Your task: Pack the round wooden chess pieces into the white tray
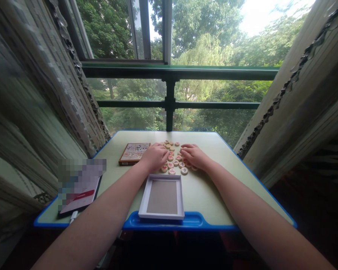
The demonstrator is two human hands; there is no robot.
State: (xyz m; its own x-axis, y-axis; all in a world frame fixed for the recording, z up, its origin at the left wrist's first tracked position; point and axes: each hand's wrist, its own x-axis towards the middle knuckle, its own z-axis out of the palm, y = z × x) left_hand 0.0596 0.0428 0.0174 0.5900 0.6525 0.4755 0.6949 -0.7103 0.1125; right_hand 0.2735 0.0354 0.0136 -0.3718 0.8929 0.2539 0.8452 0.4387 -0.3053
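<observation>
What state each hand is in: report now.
Left hand: at the round pieces; grip cannot be told.
Right hand: at their right side; grip cannot be told.

We find wood, card, plastic, cloth
Our smooth discs point(176, 162) look wooden, the open tray point(162, 197) matt cardboard, the blue trim point(197, 219) glossy plastic, the curtains point(70, 75) textured cloth.

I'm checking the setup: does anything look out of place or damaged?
No damage shows. The one oddity is the open white tray: its near end lies over the blue groove, not the flat tabletop. Loose game pieces are grouped beyond it.
</observation>
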